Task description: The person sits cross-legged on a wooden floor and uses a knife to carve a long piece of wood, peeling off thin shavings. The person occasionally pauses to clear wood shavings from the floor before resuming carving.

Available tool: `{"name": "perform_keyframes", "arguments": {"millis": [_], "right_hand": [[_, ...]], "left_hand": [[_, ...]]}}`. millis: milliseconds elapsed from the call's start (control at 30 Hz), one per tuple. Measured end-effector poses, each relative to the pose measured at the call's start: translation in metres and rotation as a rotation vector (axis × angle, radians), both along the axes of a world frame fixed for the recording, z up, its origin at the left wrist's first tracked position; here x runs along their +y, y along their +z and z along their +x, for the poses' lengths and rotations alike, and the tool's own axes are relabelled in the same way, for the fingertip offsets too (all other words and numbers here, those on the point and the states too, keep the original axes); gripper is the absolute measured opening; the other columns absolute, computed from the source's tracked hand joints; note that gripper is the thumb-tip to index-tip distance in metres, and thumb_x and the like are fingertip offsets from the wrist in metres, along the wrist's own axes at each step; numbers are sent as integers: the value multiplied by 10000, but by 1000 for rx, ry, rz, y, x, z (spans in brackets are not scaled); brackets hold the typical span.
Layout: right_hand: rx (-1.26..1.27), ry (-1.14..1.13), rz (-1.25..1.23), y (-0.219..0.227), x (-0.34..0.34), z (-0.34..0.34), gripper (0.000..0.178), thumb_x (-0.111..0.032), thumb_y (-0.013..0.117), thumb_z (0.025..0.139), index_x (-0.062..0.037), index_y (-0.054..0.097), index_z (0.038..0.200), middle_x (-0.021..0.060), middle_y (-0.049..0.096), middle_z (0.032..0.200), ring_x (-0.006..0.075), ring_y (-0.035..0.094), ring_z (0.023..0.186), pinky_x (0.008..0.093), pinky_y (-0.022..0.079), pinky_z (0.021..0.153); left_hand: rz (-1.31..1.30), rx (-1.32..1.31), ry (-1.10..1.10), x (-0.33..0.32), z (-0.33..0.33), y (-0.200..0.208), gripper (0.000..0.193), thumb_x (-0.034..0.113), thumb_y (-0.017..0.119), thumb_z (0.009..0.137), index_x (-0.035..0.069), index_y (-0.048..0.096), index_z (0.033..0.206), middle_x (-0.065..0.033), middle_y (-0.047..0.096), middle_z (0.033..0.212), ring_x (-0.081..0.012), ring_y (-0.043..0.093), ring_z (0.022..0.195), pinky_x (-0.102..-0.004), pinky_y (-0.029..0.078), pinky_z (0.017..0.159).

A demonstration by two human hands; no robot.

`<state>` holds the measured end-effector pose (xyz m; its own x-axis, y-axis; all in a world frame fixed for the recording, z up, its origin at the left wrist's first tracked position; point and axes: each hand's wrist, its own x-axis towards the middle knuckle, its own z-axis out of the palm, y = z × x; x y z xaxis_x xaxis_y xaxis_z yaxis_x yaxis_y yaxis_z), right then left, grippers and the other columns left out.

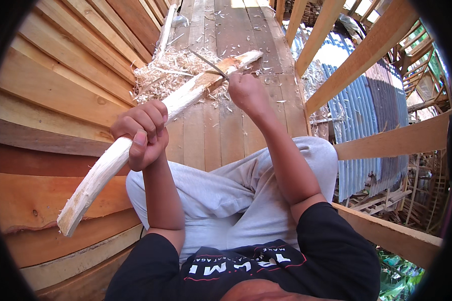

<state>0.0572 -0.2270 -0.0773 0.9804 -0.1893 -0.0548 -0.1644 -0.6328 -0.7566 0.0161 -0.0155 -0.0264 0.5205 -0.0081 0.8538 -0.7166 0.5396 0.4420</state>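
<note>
- Pale wooden pole (178, 102) in hand, the person sat with legs folded, beside a wall of stacked brown planks (60, 90) that filled the left side.
- Beneath lay a floor of long boards (193, 143), running straight away ahead.
- On the right stood a timber railing (366, 55), with blue-grey corrugated sheets (346, 135) beyond it.
- Grey trousers (206, 190) and a dark short-sleeved shirt (336, 251) clothed the person.
- The pole slanted across in front of the body, its near end low on the left by the planks, its far end out over the boards; I couldn't tell whether that end touched them.
- A heap of curled shavings (153, 85) lay on the boards beyond the left hand (143, 130), against the plank wall.
- That hand was wrapped round the pole, fingers curled over and thumb up.
- The right hand (246, 93) was clenched round a knife (208, 63), its handle hidden in the fist.
- The knife's thin dark blade crossed the pole at a brownish patch near the far end; whether it bit in, I couldn't tell.
</note>
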Motion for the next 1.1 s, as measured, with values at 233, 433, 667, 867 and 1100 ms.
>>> {"name": "perform_keyframes", "arguments": {"millis": [233,433,667,867,1100], "right_hand": [[56,37,15,7,8,-6,553,-345,325,900,76,680,844,307,645,870,473,627,868,520,466,863],[-78,30,-44,1,21,-6,521,-312,337,899,69,682,809,302,650,848,468,633,849,519,480,829],[-133,-19,-27,-8,16,-2,530,-338,361,905,70,677,783,299,649,841,462,632,819,529,481,810],[-175,21,3,34,27,-25,516,-298,357,927,80,613,688,318,587,710,500,584,724,534,468,755],[-77,94,-30,32,29,-22,545,-322,309,920,75,668,820,313,638,879,476,618,872,520,471,843]], "left_hand": [[-78,108,58,12,5,0,186,151,499,776,117,375,641,-6,363,512,-127,337,481,-350,353,588],[-63,81,56,9,3,0,182,145,494,775,114,372,644,-14,352,511,-129,331,480,-352,361,596],[-60,94,83,0,6,1,181,138,485,781,111,370,644,-18,357,514,-129,331,481,-362,371,598],[-85,93,83,9,9,-3,186,146,480,789,115,369,644,-6,351,514,-126,326,477,-359,368,595],[-114,123,76,20,8,-3,189,145,484,784,117,367,638,-6,355,506,-125,327,470,-353,363,577]]}}
